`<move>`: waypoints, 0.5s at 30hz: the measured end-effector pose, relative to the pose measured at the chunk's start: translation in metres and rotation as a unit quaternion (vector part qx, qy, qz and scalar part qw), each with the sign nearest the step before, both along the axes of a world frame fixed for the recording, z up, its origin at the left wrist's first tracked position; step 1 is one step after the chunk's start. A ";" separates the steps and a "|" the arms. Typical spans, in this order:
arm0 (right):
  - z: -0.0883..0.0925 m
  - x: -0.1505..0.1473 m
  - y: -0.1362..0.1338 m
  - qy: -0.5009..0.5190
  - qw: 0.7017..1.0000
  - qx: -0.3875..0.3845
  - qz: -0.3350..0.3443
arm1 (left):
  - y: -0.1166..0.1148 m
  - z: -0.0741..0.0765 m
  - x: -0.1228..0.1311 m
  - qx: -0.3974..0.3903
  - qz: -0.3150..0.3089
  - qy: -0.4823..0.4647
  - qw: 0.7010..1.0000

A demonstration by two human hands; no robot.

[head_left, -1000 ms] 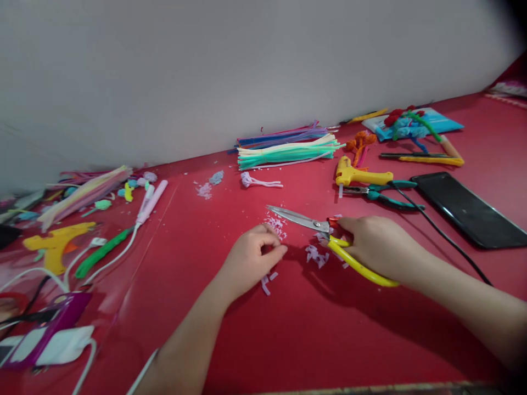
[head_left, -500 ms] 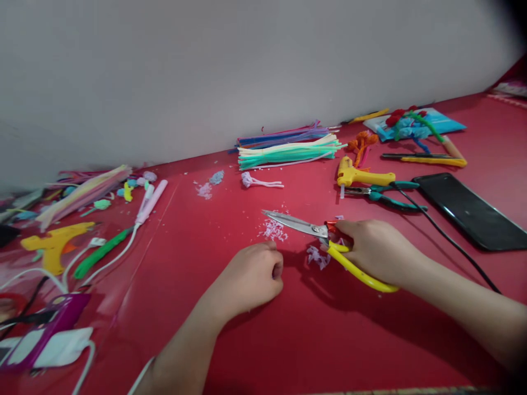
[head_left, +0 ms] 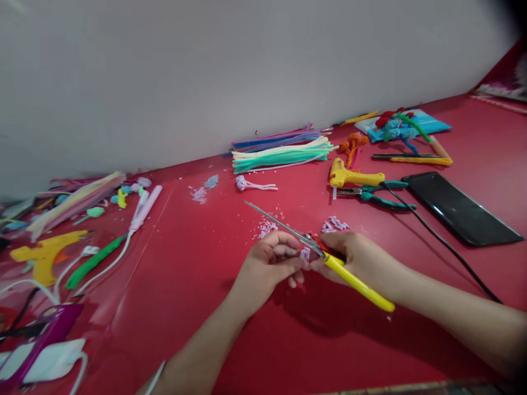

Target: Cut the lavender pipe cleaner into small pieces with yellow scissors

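My right hand (head_left: 356, 255) is closed around a pair of scissors (head_left: 362, 284) with yellow handles, their blades pointing up and left. My left hand (head_left: 267, 263) is closed, thumb and fingertips pinched at a small bunch of lilac pipe cleaner pieces (head_left: 304, 254). Fingertips of the right hand also reach that bunch, just below the scissors' pivot. Short lilac cut pieces (head_left: 335, 224) lie beyond my right hand. Fine lilac clippings (head_left: 265, 227) are scattered past my left hand.
Pipe cleaner bundles (head_left: 282, 153) lie by the wall, with a lilac pipe cleaner flower (head_left: 255, 185) before them. To the right are a yellow glue gun (head_left: 356, 176), pliers (head_left: 382, 196) and a black phone (head_left: 461, 208). Another glue gun (head_left: 45, 255) and cables lie left.
My left hand has moved right and turned, meeting the right hand. Lilac pieces that lay under the scissors are now between my fingers. The scissors have tilted; the view has shifted slightly.
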State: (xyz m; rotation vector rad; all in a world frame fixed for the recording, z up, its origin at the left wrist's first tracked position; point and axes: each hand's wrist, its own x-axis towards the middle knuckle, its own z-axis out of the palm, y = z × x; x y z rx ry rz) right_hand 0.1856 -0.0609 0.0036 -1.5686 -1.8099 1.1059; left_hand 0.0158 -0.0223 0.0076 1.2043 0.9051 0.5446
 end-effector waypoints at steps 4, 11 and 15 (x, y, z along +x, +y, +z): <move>0.000 -0.003 -0.001 0.030 0.999 -0.020 -0.019 | -0.006 0.000 0.002 0.049 0.022 0.026 0.998; -0.001 -0.003 -0.002 0.034 0.999 -0.012 -0.012 | -0.014 -0.003 0.001 0.120 0.010 0.058 0.991; -0.005 -0.003 -0.003 0.007 0.999 0.027 -0.017 | -0.013 -0.002 0.003 0.111 0.021 0.076 0.991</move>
